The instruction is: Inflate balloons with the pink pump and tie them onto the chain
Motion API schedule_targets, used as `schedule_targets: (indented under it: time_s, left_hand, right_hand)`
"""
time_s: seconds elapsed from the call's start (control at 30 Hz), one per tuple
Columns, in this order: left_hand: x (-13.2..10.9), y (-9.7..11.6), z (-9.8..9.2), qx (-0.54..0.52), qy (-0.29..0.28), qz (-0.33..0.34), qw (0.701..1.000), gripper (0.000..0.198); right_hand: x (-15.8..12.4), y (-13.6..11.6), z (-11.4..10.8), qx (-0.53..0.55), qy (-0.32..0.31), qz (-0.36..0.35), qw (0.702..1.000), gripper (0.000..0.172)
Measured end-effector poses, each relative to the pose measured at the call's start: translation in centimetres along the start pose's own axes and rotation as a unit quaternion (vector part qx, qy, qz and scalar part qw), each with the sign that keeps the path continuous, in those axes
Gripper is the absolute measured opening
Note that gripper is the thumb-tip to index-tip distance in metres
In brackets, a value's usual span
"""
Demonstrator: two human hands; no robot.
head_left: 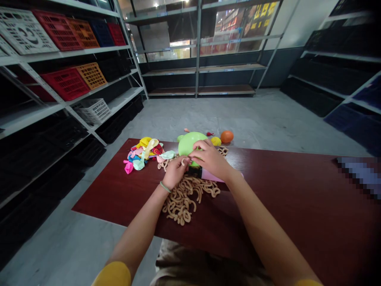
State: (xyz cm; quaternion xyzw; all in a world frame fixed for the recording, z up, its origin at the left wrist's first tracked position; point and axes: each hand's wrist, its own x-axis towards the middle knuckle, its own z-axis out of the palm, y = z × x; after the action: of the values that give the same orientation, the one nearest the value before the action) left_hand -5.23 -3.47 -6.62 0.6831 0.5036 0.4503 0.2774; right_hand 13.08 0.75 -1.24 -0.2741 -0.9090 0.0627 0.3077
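An inflated light green balloon (188, 143) rests on the dark red table (297, 206) in front of me. My right hand (210, 159) is closed, pinching the balloon at its neck. My left hand (175, 171), with a green band at the wrist, is closed too, pinching at the same spot; a small tan clip seems to sit between the fingers. Below my hands lies a heap of tan plastic clips (186, 195). A pink and black object (205, 174) lies partly hidden under my right hand.
A pile of flat colourful balloons (143, 155) lies at the table's left end. An orange balloon (226, 136) and a yellow one (216, 141) sit behind the green one. Shelving with crates (68, 81) lines the left side; dark shelves (336, 71) stand at right.
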Motion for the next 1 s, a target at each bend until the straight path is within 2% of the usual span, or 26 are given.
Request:
schedule_targets:
  time_s: [0.17,0.27,0.43,0.57,0.67,0.87,1.0]
  left_hand:
    - [0.1,0.1,0.2,-0.039,0.042,-0.075,0.996,0.041]
    - [0.3,0.1,0.4,-0.113,0.033,-0.12,0.986,0.041]
    - [0.7,0.0,0.1,-0.246,0.019,-0.174,0.953,0.038]
    - [0.7,0.4,-0.2,-0.327,0.011,-0.206,0.922,0.036]
    - [0.6,0.8,-0.3,-0.356,0.008,-0.213,0.91,0.035]
    - [0.7,0.8,-0.4,-0.377,0.014,-0.2,0.904,0.031]
    - [0.8,0.4,-0.4,-0.363,0.004,-0.189,0.912,0.028]
  right_hand:
    - [0.0,0.7,-0.2,0.062,0.014,-0.003,0.998,0.018]
    - [0.0,1.0,-0.3,0.08,0.015,-0.004,0.997,0.017]
    - [0.1,0.1,0.3,0.045,0.064,0.011,0.997,0.019]
    - [0.1,-0.2,0.2,0.063,0.072,-0.007,0.995,0.012]
    - [0.1,-0.2,0.1,0.068,0.072,-0.014,0.995,0.009]
    - [0.0,-0.2,0.3,0.059,0.037,-0.014,0.997,0.012]
    - [0.0,-0.1,0.2,0.075,0.038,-0.008,0.996,0.014]
